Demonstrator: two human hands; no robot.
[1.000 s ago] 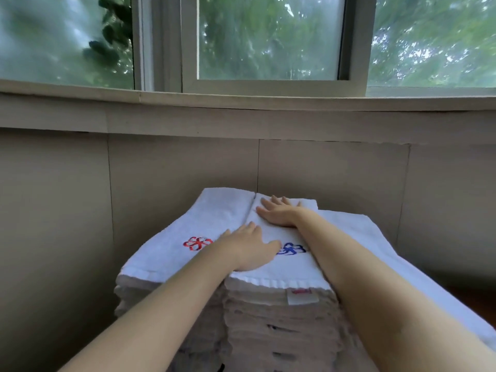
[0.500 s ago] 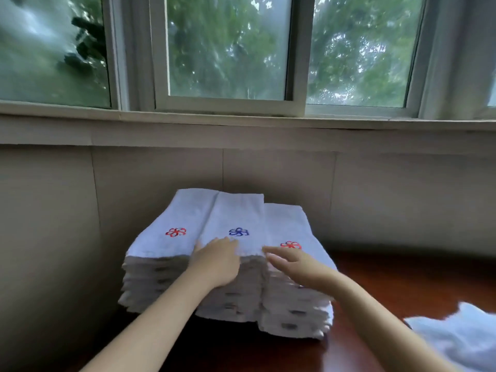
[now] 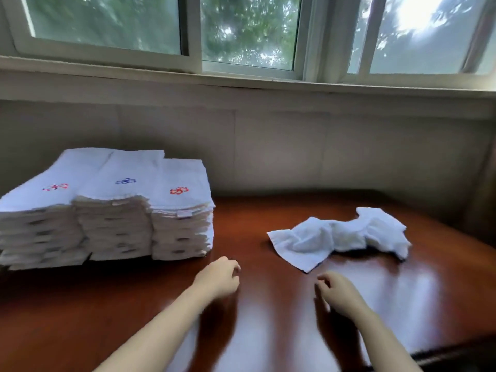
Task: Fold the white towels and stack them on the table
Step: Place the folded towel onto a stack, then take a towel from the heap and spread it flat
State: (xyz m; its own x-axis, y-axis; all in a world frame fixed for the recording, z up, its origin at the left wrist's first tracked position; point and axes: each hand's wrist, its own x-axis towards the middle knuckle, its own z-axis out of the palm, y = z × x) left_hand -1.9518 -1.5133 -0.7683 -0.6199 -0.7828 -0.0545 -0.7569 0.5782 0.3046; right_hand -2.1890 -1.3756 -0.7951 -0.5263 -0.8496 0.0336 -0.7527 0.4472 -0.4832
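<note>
1. The crumpled towel (image 3: 341, 237) lay toward the right edge of the tabletop (image 3: 268, 331), well apart from three stacks of folded towels (image 3: 107, 205) at the far left corner.
2. The left hand (image 3: 218, 281) and the right hand (image 3: 336, 292) were loosely curled and grasped nothing, between the front edge and the towel. Blur left us unable to tell whether the fingertips touched the wood.
3. We judged the cloth light, soft and limp: it would sag and drape when lifted.
4. We judged the flat hemmed corner nearest the right hand the best place to pinch, since the bunched far end offered no clean edge.
</note>
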